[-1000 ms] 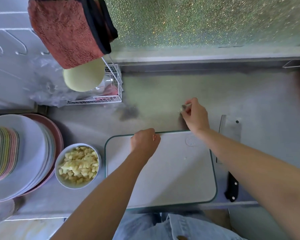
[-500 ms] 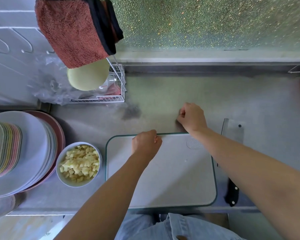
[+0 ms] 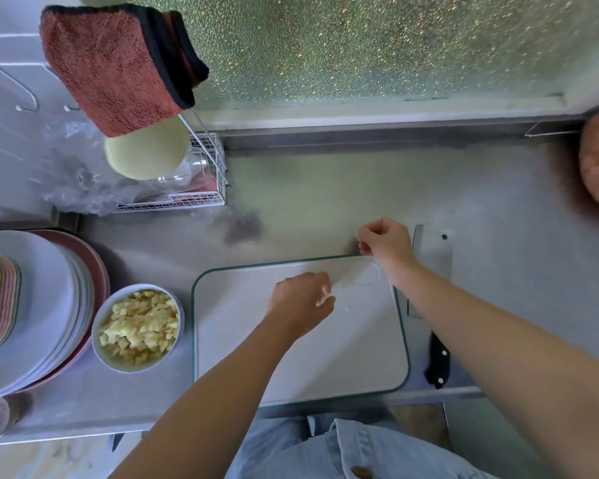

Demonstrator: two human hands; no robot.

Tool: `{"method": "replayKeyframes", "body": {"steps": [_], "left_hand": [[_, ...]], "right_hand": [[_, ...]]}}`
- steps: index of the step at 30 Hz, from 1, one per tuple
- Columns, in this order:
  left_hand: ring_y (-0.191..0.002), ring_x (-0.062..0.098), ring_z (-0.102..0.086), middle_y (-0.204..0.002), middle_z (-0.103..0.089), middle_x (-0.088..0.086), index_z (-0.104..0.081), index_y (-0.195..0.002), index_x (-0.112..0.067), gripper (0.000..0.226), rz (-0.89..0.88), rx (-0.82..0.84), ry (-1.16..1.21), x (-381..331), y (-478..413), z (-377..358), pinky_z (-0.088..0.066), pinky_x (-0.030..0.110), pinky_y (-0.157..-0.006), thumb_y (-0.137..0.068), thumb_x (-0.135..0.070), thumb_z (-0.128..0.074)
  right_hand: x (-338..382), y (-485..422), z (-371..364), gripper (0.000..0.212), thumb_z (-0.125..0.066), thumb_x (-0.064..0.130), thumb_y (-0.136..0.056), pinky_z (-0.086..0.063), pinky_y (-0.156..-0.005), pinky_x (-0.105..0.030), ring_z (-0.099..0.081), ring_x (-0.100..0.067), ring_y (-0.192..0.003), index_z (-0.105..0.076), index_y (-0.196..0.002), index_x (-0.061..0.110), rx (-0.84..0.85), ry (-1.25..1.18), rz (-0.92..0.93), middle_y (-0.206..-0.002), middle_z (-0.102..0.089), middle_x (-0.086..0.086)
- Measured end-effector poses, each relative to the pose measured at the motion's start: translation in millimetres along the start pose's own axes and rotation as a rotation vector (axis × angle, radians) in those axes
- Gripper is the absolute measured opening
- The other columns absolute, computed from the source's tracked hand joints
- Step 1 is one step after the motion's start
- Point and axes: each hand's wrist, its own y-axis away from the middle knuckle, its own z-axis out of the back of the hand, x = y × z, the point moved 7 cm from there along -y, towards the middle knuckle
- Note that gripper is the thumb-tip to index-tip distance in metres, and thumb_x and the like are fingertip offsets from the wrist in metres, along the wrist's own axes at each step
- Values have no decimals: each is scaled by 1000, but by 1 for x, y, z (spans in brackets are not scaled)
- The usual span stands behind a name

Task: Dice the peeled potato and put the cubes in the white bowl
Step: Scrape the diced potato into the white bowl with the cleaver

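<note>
1. My left hand (image 3: 301, 302) curls over the cutting board (image 3: 343, 357), my right hand (image 3: 386, 242) at its far edge; I cannot tell whether either holds anything.
2. Potato cubes (image 3: 139, 326) fill the white bowl (image 3: 125, 368), just left of the board.

We get one wide-angle view from head height, looking steeply down, close over the bench (image 3: 498, 278).

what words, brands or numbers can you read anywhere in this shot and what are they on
No text is readable in this view.
Cutting board: round embossed mark near its far right corner, too blurred to read.
Cleaver: plain blade with a hole, no brand visible.
White bowl: no print visible.
</note>
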Motion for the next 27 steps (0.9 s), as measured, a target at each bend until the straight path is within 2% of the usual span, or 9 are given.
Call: {"method": "replayKeyframes", "body": {"steps": [3,5,8,12,16,20,24,27], "left_hand": [[-87,15,-61,-98,-61,-11,-54,-103,-30,19,-146,56,-40,-21,6,-17,-47,29,-77,-89,-42,-56],[-90,16,-62,-103,-61,-10,-54,-108,-30,20,-172,59,-69,-30,7,-26,-48,31,-79,-90,-39,-55],[-94,21,-61,-105,-62,-6,-57,-107,-29,15,-99,-5,-104,-36,3,-29,-47,30,-77,-92,-30,-52],[-93,25,-61,-105,-61,-1,-62,-103,-26,15,13,-24,-181,-39,2,-31,-37,27,-70,-94,-23,-50],[-94,25,-62,-106,-61,0,-65,-106,-23,20,79,-7,-229,-41,0,-34,-40,29,-72,-93,-19,-50],[-89,25,-62,-100,-63,2,-67,-100,-18,20,115,-7,-282,-46,-2,-34,-38,28,-67,-88,-14,-51],[-86,23,-61,-94,-63,-1,-64,-88,-17,12,140,-28,-134,-37,6,-30,-39,27,-67,-84,-23,-54],[-82,22,-60,-90,-64,-4,-59,-80,-23,7,210,-86,49,-15,27,-19,-46,28,-69,-79,-27,-54]], "right_hand": [[-14,19,9,15,-59,-6,-81,-45,-52,-26,-51,-18,-49,-57,-72,6,31,-58,-50,-61,-57,-10],[-24,30,17,12,-59,-6,-82,-46,-50,-23,-51,-17,-49,-57,-76,4,32,-65,-63,-60,-56,-9],[-36,44,25,7,-58,-4,-82,-46,-51,-22,-51,-16,-50,-58,-79,2,34,-32,-64,-60,-56,-9],[-48,60,30,7,-59,-3,-82,-44,-53,-23,-50,-15,-51,-58,-78,2,51,3,-58,-59,-56,-9],[-55,70,31,3,-59,-3,-80,-46,-53,-23,-51,-15,-51,-61,-80,-1,50,0,-66,-59,-57,-10],[-59,79,34,4,-61,0,-81,-48,-55,-22,-54,-14,-52,-62,-78,2,42,25,-80,-62,-60,-9],[-57,88,32,7,-61,0,-80,-50,-58,-25,-55,-15,-55,-63,-76,4,64,38,-66,-62,-60,-8],[-49,94,17,3,-61,1,-81,-50,-57,-25,-56,-17,-56,-64,-83,0,99,53,-54,-64,-62,-9]]}}
